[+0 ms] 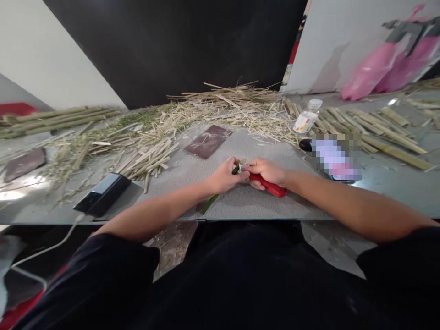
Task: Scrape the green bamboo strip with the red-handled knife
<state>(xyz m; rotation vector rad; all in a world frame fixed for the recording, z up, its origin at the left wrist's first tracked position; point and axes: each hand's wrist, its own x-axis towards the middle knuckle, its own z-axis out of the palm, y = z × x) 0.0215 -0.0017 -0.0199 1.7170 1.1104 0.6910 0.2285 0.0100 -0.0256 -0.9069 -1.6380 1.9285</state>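
L hand (pixel 225 178) pinching green strip (pixel 209 205) nr the front edge of the table (pixel 256 208), R hand (pixel 270 170) clenched round red tool (pixel 277 189), tip mostly hidden btw. Black box (pixel 103 195) off left, phone (pixel 334 159) right, screen pixelated. Brown sheet (pixel 209 141) just past hands, then bottle (pixel 305 121), label too small to read. Shavings (pixel 237 110) heaped behind, pink sprayers (pixel 371 68) back right.

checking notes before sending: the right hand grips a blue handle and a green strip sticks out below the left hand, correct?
Not quite: the handle in the right hand is red, not blue, as the head view shows. The green strip does stick out below the left hand.
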